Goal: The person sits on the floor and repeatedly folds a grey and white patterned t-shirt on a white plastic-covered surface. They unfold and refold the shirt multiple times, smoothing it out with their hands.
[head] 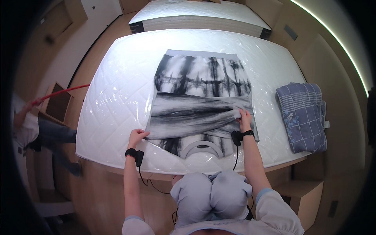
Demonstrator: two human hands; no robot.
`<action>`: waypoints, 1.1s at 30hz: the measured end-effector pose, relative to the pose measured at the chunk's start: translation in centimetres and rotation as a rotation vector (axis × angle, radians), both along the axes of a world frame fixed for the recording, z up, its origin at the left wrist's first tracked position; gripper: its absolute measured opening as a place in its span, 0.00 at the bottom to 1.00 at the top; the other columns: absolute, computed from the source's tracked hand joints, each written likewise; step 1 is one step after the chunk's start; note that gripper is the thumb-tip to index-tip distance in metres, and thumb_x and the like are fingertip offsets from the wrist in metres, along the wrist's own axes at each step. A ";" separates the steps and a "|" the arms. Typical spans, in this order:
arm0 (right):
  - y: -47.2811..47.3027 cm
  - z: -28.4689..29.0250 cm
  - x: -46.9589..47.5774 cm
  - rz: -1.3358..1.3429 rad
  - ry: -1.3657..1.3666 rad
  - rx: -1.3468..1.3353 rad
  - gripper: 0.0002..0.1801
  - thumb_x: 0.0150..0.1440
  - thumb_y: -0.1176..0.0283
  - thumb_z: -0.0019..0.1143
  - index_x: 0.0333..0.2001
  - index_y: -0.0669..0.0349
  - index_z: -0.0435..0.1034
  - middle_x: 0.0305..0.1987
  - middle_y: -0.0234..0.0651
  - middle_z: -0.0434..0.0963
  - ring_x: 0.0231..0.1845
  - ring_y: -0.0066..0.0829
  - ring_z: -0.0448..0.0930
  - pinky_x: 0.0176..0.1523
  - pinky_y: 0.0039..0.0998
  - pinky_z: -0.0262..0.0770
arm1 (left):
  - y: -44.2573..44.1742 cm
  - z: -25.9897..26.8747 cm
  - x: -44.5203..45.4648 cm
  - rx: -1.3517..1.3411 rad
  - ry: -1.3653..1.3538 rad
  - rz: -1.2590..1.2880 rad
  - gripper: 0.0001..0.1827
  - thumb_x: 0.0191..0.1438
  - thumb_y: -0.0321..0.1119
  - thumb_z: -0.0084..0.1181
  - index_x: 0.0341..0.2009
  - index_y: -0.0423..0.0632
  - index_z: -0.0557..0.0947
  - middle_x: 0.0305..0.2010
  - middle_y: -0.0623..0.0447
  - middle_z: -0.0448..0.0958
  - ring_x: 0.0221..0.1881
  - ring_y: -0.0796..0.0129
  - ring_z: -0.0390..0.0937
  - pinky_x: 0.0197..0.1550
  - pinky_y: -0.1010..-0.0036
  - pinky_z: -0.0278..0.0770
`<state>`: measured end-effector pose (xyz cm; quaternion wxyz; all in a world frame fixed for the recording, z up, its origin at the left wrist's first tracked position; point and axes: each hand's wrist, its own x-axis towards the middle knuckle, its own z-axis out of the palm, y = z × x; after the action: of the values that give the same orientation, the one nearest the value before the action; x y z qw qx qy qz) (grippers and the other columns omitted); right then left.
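Observation:
A black, white and grey tie-dye sweatshirt (202,76) lies flat on a plastic-wrapped mattress (117,82). Its grey ribbed hem (202,53) is at the far end, and the round grey collar (202,144) faces me. The sleeves (188,117) are laid across the body, one over the other. At the left shoulder corner, my left hand (137,137) pinches the edge of the folded sleeve between thumb and fingers. My right hand (245,119) grips the light grey cuff (237,112) near the right side of the garment. Both wrists wear black straps with cabled devices.
A folded blue checked quilt (302,117) lies at the mattress's right edge. Beyond stands a second wrapped mattress (199,14). On the left, a person (44,132) holds a red pole (64,89) reaching to the mattress edge. A wooden cabinet (302,196) stands at lower right.

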<state>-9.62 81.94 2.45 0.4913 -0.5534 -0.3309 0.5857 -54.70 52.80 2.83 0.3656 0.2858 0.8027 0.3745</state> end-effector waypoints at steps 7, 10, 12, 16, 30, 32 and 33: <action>0.7 -0.5 1.3 0.093 -0.098 0.033 0.14 0.49 0.69 0.56 0.39 0.62 0.68 0.34 0.33 0.74 0.30 0.25 0.76 0.29 0.26 0.76 | 1.8 0.4 1.5 -0.154 0.418 -0.122 0.16 0.30 0.41 0.60 0.15 0.40 0.76 0.15 0.48 0.73 0.19 0.63 0.73 0.25 0.72 0.71; 0.3 0.2 1.5 0.161 -0.111 0.038 0.14 0.48 0.70 0.57 0.38 0.64 0.68 0.31 0.33 0.74 0.29 0.23 0.75 0.28 0.23 0.75 | 1.7 0.4 1.5 -0.154 0.456 -0.151 0.16 0.32 0.40 0.58 0.14 0.38 0.75 0.14 0.46 0.73 0.19 0.60 0.74 0.23 0.69 0.72; -0.5 1.8 1.9 0.183 -0.251 0.104 0.14 0.47 0.71 0.57 0.37 0.64 0.69 0.30 0.32 0.74 0.28 0.22 0.75 0.26 0.22 0.74 | 0.4 -1.8 -0.3 -0.138 0.258 -0.090 0.16 0.33 0.38 0.57 0.14 0.36 0.75 0.13 0.46 0.72 0.17 0.61 0.75 0.21 0.69 0.73; -4.9 4.0 5.4 -0.031 -1.219 0.574 0.20 0.38 0.66 0.63 0.33 0.67 0.68 0.27 0.39 0.73 0.27 0.37 0.74 0.34 0.32 0.71 | 0.1 -0.6 0.6 -0.087 0.006 0.009 0.12 0.38 0.31 0.53 0.18 0.31 0.74 0.16 0.47 0.73 0.15 0.65 0.74 0.16 0.74 0.75; -12.4 5.2 12.4 0.149 -1.372 0.351 0.15 0.45 0.66 0.51 0.18 0.69 0.67 0.11 0.42 0.71 0.11 0.31 0.74 0.19 0.29 0.71 | -1.8 2.2 0.7 0.035 -0.155 -0.149 0.16 0.45 0.29 0.46 0.37 0.31 0.68 0.17 0.43 0.74 0.15 0.64 0.75 0.15 0.77 0.72; -14.7 6.0 10.9 0.144 -1.062 0.305 0.13 0.46 0.70 0.49 0.17 0.71 0.66 0.10 0.39 0.70 0.11 0.29 0.75 0.18 0.25 0.71 | -2.9 0.7 -1.3 0.101 -0.306 -0.155 0.17 0.46 0.27 0.44 0.42 0.34 0.67 0.20 0.42 0.75 0.17 0.65 0.76 0.17 0.78 0.73; -15.9 5.6 11.6 0.128 -0.886 0.279 0.12 0.47 0.72 0.48 0.19 0.71 0.67 0.11 0.38 0.71 0.12 0.29 0.75 0.17 0.24 0.71 | -3.5 -0.1 -1.2 0.182 -0.351 -0.154 0.17 0.46 0.26 0.44 0.43 0.36 0.67 0.19 0.43 0.74 0.17 0.65 0.76 0.18 0.78 0.74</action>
<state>2.00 66.06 8.04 0.3351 -0.6572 -0.6179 0.2719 -55.89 49.30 2.75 0.5001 0.3087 0.6652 0.4606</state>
